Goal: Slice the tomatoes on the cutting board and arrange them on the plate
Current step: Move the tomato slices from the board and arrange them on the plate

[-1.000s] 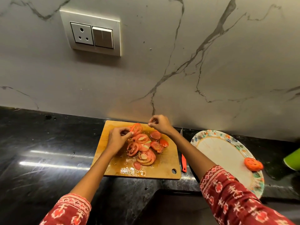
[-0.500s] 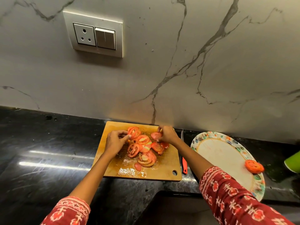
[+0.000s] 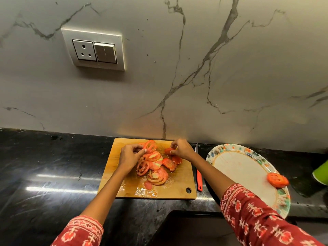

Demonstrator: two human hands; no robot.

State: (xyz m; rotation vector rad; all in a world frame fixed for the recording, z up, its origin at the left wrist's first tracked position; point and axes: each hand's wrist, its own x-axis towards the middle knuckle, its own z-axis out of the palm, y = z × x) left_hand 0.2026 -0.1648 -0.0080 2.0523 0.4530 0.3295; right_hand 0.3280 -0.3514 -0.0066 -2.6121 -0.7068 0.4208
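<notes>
A: Wooden, that cutting board (image 3: 179, 185), and both hands are over its far half. The left hand (image 3: 130, 156) comes in from the near left, wrist bent, fingers curled; its fingertips pinch a tomato slice (image 3: 150, 146) that stands tilted up on edge at the far end of the pile.

B: And the other hand?

A: The right hand (image 3: 182, 150) reaches across from the near right, knuckles up, fingers curled down. It pinches a second slice (image 3: 168, 151) between thumb and fingertips, low over the board.

B: Where are the rest of the tomatoes?

A: A heap of slices (image 3: 156, 169) lies in the middle of the board, overlapping, with juice and seeds pooled at the near edge. One slice (image 3: 277, 180) sits alone on the right rim of the plate (image 3: 243, 167), which stands on the dark counter (image 3: 53, 174) just right of the board.

B: Anything hard to make out?

A: A knife (image 3: 199, 176) lies between board and plate; its red handle shows, but the blade is thin and partly behind the right wrist. A green object (image 3: 322, 174) at the far right is cut off by the frame edge, so I cannot tell what it is. The patterned red sleeves (image 3: 257, 215) run off the bottom.
</notes>
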